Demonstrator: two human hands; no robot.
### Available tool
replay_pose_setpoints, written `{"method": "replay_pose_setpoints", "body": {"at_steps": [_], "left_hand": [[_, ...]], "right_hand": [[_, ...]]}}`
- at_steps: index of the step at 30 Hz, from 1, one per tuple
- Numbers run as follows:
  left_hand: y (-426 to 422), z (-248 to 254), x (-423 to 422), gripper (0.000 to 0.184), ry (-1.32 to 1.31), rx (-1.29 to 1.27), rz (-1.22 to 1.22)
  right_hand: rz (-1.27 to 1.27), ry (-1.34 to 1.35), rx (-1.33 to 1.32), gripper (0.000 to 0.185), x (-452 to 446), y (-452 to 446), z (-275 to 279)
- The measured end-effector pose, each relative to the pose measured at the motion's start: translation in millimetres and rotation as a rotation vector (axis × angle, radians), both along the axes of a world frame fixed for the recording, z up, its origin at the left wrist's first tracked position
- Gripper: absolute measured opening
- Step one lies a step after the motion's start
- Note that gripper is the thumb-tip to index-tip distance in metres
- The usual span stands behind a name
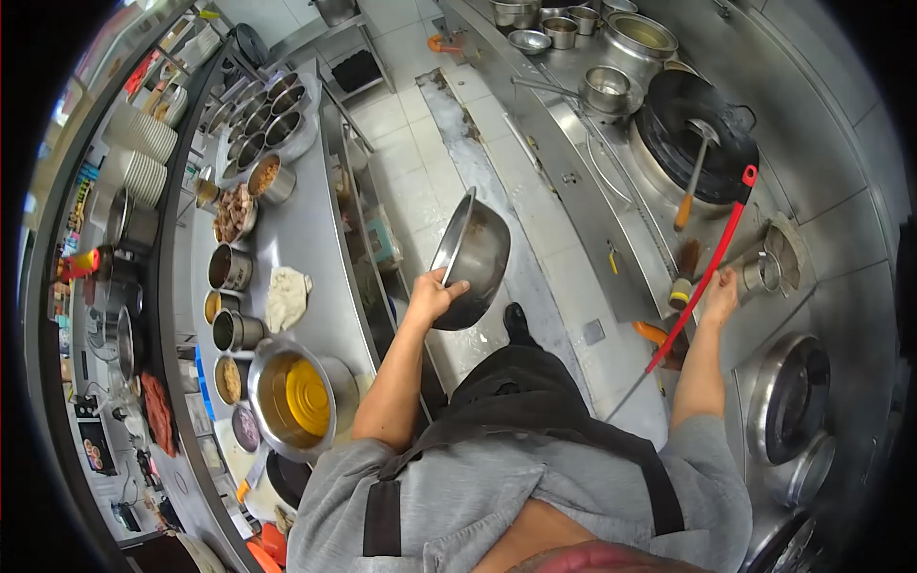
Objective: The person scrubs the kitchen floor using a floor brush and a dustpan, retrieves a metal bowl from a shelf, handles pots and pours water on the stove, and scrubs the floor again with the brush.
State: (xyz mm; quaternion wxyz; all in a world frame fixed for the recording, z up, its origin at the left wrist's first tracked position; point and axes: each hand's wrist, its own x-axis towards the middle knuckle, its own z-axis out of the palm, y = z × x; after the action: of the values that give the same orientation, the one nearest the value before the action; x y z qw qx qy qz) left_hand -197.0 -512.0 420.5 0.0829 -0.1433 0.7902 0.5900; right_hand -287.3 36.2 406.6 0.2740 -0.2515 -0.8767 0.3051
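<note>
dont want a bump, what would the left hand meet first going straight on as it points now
The steel bowl the left hand grips lies first ahead; beyond it, the way over the tiled floor looks free at first, though depth is unclear.

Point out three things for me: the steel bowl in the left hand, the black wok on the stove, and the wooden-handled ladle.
Steel bowl [479,260]: head view, on its side wall.
Black wok [669,137]: head view, on its inside.
Wooden-handled ladle [697,169]: head view, on its metal shaft.
</note>
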Motion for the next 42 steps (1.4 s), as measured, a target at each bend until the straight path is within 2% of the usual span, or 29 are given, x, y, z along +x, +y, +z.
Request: {"method": "replay_pose_setpoints", "body": {"at_steps": [2,4,5,7,8,11,12,15,17,18,19,21,23,25,27,28,29,30,31,32,33,36,39,40,42], "left_hand": [[-24.0,-0.4,-22.6,0.030,-0.016,-0.043,0.061],[-48.8,-16.1,-39.5,0.031,0.063,-0.070,0.110],[-60.5,-23.7,-46.3,0.032,0.024,-0.056,0.155],[-77.0,-17.2,-55.3,0.030,-0.030,-0.019,0.184],[-77.6,2.9,-62.1,0.028,-0.086,0.099,0.235],[-94.4,26.2,-81.4,0.023,-0.166,0.132,0.348],[-103.4,20.5,-84.2,0.023,-0.187,0.139,0.332],[-121.2,3.0,-94.8,0.023,-0.170,0.195,0.446],[-127.1,3.0,-114.9,0.022,-0.125,0.049,0.510],[-133.5,0.1,-128.3,0.021,-0.120,-0.029,0.483],[-136.0,-3.9,-145.2,0.020,-0.075,0.015,0.500],[-147.5,-5.3,-192.5,0.020,-0.052,-0.028,0.387],[-159.1,14.8,-258.9,0.017,0.161,-0.381,0.085],[-164.8,42.5,-332.7,0.021,0.289,-0.466,-0.179],[-169.3,63.7,-408.0,0.015,0.499,-0.520,-0.482],[-169.0,72.1,-446.1,0.014,0.569,-0.561,-0.610],[-166.4,79.8,-483.1,0.015,0.637,-0.600,-0.745],[-159.2,87.3,-519.5,0.015,0.702,-0.614,-0.827],[-147.7,93.9,-555.4,0.014,0.770,-0.626,-0.912],[-132.6,98.3,-590.1,0.014,0.823,-0.623,-0.962],[-114.8,101.4,-623.0,0.013,0.879,-0.621,-1.010],[-50.0,74.5,-709.8,0.011,0.981,-0.473,-1.023],[21.6,43.2,-764.6,0.012,0.971,-0.379,-1.044],[41.6,31.3,-776.4,0.014,0.926,-0.353,-1.067],[70.9,7.7,-798.8,0.014,0.851,-0.350,-1.087]], "right_hand": [[-0.059,0.239,0.258,0.031,-11.9,-6.2,-12.4],[-0.101,0.369,0.071,0.032,-16.2,-63.2,39.6],[-0.110,0.378,0.056,0.032,-37.3,-82.7,38.5],[0.154,0.573,-0.485,0.029,-60.8,-119.5,33.3],[0.177,0.496,-0.563,0.027,-76.9,-153.4,52.8],[0.417,0.307,-0.643,0.026,-163.4,-224.1,68.9],[0.519,0.254,-0.644,0.024,-191.4,-252.9,90.1],[0.908,0.220,-0.456,0.017,-262.3,-328.5,135.1],[1.122,0.177,-0.399,0.015,-299.0,-376.4,148.9],[1.205,0.122,-0.362,0.016,-317.0,-399.1,149.8],[1.285,0.066,-0.323,0.018,-333.3,-420.2,145.7],[1.383,0.041,-0.247,0.025,-370.5,-458.3,113.7],[1.282,0.018,-0.251,0.032,-400.9,-484.1,84.6],[1.177,-0.016,-0.255,0.038,-435.3,-493.5,72.8],[0.784,-0.454,-0.699,0.054,-471.6,-482.7,72.3],[0.739,-0.486,-0.293,0.063,-493.9,-466.3,76.3],[0.615,-0.338,-0.296,0.060,-510.7,-450.2,67.3],[0.528,-0.270,-0.439,0.044,-525.9,-431.5,68.5],[0.455,-0.261,-0.518,0.036,-536.0,-412.9,78.5],[0.361,-0.270,-0.529,0.026,-549.2,-385.5,67.4],[0.271,-0.171,-0.684,0.021,-553.1,-371.6,88.3],[0.033,0.004,-0.544,0.026,-587.0,-295.0,71.3],[-0.070,0.014,-0.529,0.028,-615.8,-247.6,93.6],[-0.083,0.009,-0.529,0.028,-629.3,-225.6,81.5],[-0.103,-0.110,-0.362,0.027,-664.7,-182.5,50.4]]}}
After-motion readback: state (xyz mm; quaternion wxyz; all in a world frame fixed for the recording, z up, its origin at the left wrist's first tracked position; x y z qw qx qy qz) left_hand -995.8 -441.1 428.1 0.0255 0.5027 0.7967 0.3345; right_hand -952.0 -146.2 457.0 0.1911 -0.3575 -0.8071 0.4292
